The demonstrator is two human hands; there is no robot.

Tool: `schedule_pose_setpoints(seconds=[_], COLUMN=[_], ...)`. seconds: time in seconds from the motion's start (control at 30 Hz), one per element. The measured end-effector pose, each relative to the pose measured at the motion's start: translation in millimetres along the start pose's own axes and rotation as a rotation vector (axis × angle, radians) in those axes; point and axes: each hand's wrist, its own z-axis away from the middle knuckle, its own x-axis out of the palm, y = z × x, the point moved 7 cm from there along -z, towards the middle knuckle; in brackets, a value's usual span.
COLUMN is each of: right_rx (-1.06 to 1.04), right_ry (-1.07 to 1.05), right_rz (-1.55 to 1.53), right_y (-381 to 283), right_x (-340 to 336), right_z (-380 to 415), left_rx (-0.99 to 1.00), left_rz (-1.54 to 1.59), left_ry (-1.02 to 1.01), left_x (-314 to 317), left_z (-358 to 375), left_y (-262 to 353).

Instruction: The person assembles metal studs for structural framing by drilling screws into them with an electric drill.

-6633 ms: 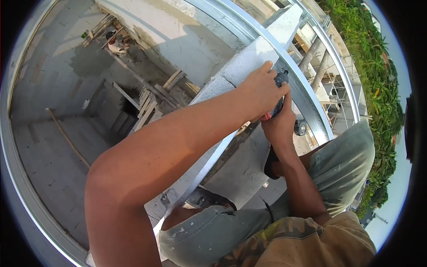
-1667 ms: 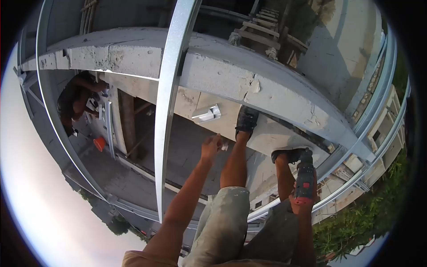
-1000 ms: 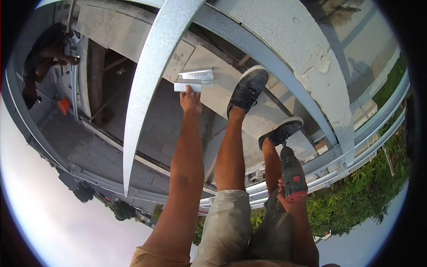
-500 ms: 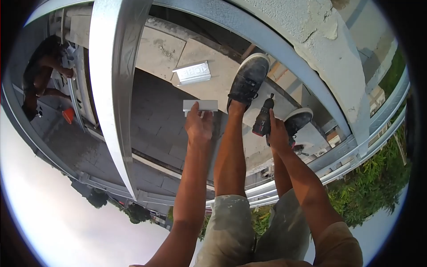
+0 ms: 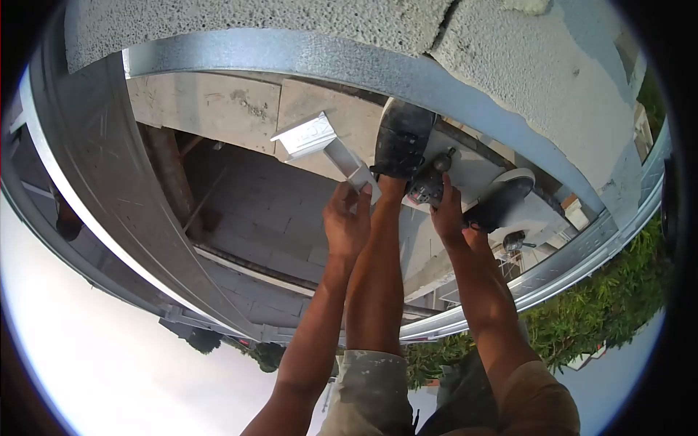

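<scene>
My left hand (image 5: 347, 221) pinches the near end of a short metal channel piece (image 5: 340, 161), which is tilted, its far end meeting or overlapping another short metal channel piece (image 5: 302, 138) in view. That second piece has raised lettering and lies on the concrete ledge. At the other side, my right hand (image 5: 448, 211) is on a dark cordless drill (image 5: 427, 185), which is low beside my left shoe (image 5: 403, 138); the fingers lie along its body and the grip is mostly hidden.
Curved galvanized steel framing (image 5: 291, 52) passes in front of the ledge, below a rough concrete edge (image 5: 291, 18). A wide metal stud (image 5: 138, 189) rises at left. Paved ground (image 5: 254, 207) lies far below the ledge. A small dark tool (image 5: 515, 240) sits by my right shoe (image 5: 502, 200).
My left hand has brought its channel piece up and right, towards the piece on the ledge, and tilted it. The drill has turned and sits closer to my left shoe. The view has shifted.
</scene>
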Motion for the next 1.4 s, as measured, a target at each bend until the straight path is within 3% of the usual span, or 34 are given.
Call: schedule_pose_setpoints(seconds=[0.2,0.27,0.3,0.37,0.43,0.5,0.53,0.6,0.67,0.7,0.73,0.8,0.87,0.9,0.93,0.97,1.03,1.1,1.17,1.2,1.27,1.3,1.37,1.4], right_rx=[-0.077,0.047,0.02,0.191,0.145,-0.007,0.01,0.048,0.065,0.117,0.169,0.015,-0.115,-0.139,-0.221,-0.303,-0.279,-0.126,-0.202,-0.189,-0.206,-0.211,-0.061,-0.111], right_ry=[0.027,-0.154,-0.143,-0.098,-0.103,-0.085,-0.12,-0.183,-0.237,-0.41,-0.581,-0.387,-0.438,-0.442,-0.543,-0.648,-0.779,-0.889,-0.868,-0.861,-0.854,-0.861,-0.936,-0.922], right_rz=[0.127,-0.066,-0.071,-0.434,-0.516,0.155,0.099,0.126,0.157,0.139,0.127,-0.429,-0.714,-0.669,-0.724,-0.78,-0.824,-0.704,-0.695,-0.738,-0.78,-0.765,-0.77,-0.683], right_y=[-10,-7,-13,-3,7,17,28,39,40,35,23,-115,-183,-204,-232,-255,-278,-301,-323,-330,-351,-358,-359,-343], right_x=[-13,-15,-20,-19,-3,9,11,11,6,4,-4,-124,-188,-209,-224,-235,-246,-250,-255,-257,-264,-263,-258,-249], right_z=[2,-2,-5,-3,-3,8,9,10,-3,-7,-5,-8,-5,-8,-9,-10,-13,-14,-14,-14,-7,-2,11,11], left_rx=[-0.05,-0.075,-0.109,-0.163,-0.24,-0.108,-0.12,0.0,0.025,0.046,0.042,-0.043,-0.013,0.02,-0.058,-0.036,0.017,0.019,-0.007,-0.005,0.091,0.091,0.154,0.11], left_rz=[0.11,0.106,0.093,0.139,0.174,0.14,0.14,0.452,0.47,0.475,0.502,0.543,0.646,0.701,0.616,0.654,0.895,1.108,0.719,0.736,0.568,0.581,0.833,1.036], left_ry=[-0.09,-0.08,-0.089,-0.1,-0.12,-0.051,-0.061,0.062,0.052,0.036,0.043,-0.002,-0.06,-0.133,-0.342,-0.324,-0.389,-0.348,-0.356,-0.348,0.135,0.144,-0.167,-0.13], left_x=[14,17,18,22,19,10,13,10,7,3,-4,-11,-23,-30,-32,-38,-46,-63,-79,-82,-115,-117,-105,-111], left_z=[9,17,19,22,23,24,25,20,21,24,31,50,66,74,83,89,104,106,106,107,102,100,96,98], left_y=[9,21,25,28,28,41,33,27,24,25,29,51,86,106,116,127,148,157,147,145,135,131,137,147])
